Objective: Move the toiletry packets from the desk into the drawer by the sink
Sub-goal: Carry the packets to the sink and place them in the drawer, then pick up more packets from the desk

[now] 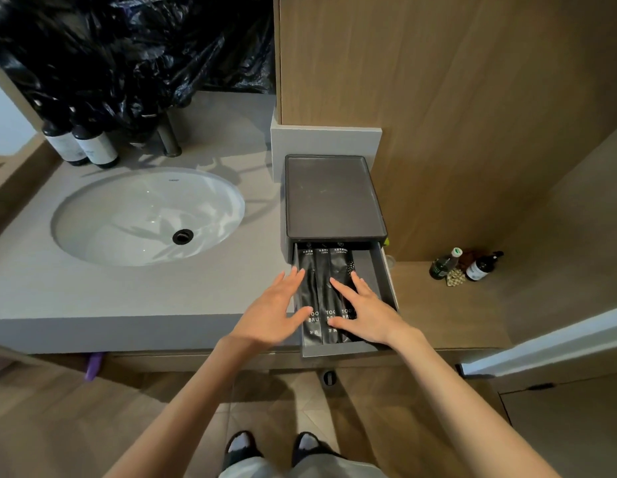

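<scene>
A dark grey drawer (384,281) is pulled out from a small grey box (334,198) at the right end of the sink counter. Three long black toothbrush packets (322,270) lie side by side in its left part. My left hand (274,312) hovers with straight spread fingers over the drawer's left edge and the leftmost packet. My right hand (364,312) lies flat on the right-hand packets, fingers straight. Neither hand holds anything.
A white oval sink (148,215) is set in the grey counter (93,291) to the left. Two dark bottles (83,143) and a tap (169,139) stand behind it, under black plastic sheeting. A green bottle (444,264) and a pump bottle (483,266) stand on a wooden ledge at right.
</scene>
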The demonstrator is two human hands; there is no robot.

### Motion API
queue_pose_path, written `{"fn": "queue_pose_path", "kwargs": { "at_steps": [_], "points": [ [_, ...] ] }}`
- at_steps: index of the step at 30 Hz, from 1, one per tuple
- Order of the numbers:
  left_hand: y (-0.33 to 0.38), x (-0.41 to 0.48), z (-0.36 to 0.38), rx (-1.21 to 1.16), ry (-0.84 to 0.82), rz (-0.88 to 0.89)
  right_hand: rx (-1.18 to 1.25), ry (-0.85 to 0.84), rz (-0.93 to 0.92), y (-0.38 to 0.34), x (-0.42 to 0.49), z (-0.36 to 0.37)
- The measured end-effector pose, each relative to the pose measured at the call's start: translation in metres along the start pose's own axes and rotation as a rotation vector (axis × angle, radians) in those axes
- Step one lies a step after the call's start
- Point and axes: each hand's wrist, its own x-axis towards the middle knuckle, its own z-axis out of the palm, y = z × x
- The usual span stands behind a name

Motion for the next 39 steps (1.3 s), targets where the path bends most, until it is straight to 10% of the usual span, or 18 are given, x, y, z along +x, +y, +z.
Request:
{"fn": "queue_pose_path", "kwargs": {
  "at_steps": [16, 39],
  "points": [
    [-0.068, -0.14, -0.131, -0.489, 0.648, -0.03, 0.392, 0.442, -0.358, -0.18, -0.02, -0.029],
    [-0.429, -0.372, -0.28, -0.836, 0.871, -0.43, 0.638, 0.13, -0.389, -0.585, 0.089, 0.208]
  ]
}}
